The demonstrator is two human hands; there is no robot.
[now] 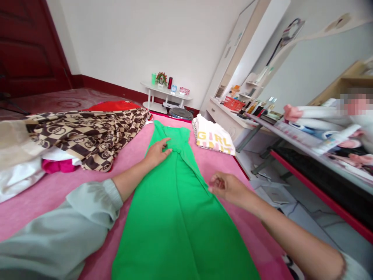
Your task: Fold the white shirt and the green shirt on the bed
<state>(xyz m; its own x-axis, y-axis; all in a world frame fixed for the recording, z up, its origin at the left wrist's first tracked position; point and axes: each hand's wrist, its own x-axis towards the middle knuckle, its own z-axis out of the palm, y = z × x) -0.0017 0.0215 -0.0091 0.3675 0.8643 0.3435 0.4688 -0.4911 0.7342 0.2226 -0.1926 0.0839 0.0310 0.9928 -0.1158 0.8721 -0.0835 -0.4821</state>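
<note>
A long green dress (171, 202) lies stretched out lengthwise in front of me, gathered at the waist. My left hand (158, 153) rests on its upper left part near the waist, palm down with the fingers apart. At the dress's right edge is my right hand (225, 186), its fingers curled in and the fingertips pinched at the cloth. A crease runs from the waist toward those fingertips. Beneath the dress spreads a pink bedcover (136, 155).
Left of the dress lies a heap with a brown checked garment (107, 136), white cloth (21, 181) and red cloth (113, 105). A folded white shirt (214, 134) with lettering sits at the far right. A cluttered table (305, 136) stands along the right; a small white stand (166, 93) is beyond the bed.
</note>
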